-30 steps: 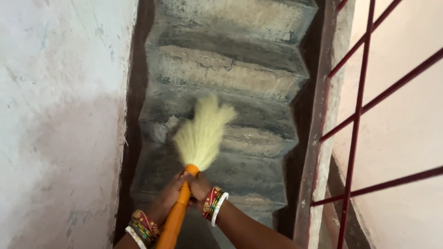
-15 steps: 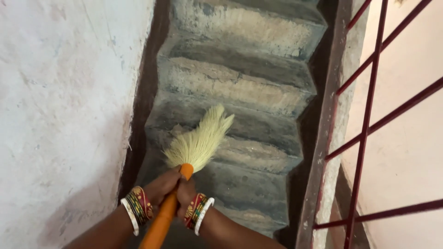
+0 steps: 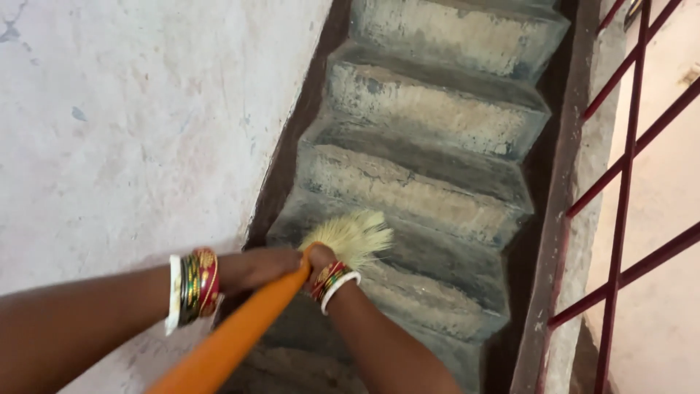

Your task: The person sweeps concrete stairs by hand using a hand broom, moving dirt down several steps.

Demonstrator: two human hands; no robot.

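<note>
— Two hands on one broom, is that right?

— Yes. The left hand [image 3: 255, 268] and the right hand [image 3: 319, 260] are both closed around the orange handle of the broom [image 3: 240, 335], close together, just below the pale straw-coloured bristles [image 3: 352, 235]. Each wrist carries a stack of red, gold and white bangles [image 3: 191, 286].

— Where does the broom sit?

— Its handle runs up from the bottom edge of the view toward the middle, and the bristles fan out over a step near the left edge of the staircase [image 3: 430, 168], close to the wall side. I cannot tell whether the tips press on the tread or hang just above it.

— Describe the stairs.

— Bare grey concrete, narrow, descending away from the camera. The treads are dark and worn, the risers lighter and dusted with sandy dirt, and the edges are rough and chipped in places.

— And around them?

— Along the left edge rises a plastered wall [image 3: 146, 131], whitish with pink and grey stains and a dark painted band where it meets the steps. Along the right edge runs a concrete border [image 3: 576, 219] with a dark red metal railing [image 3: 627, 182] of thin bars, and behind the bars a pale cream wall [image 3: 667, 219].
</note>
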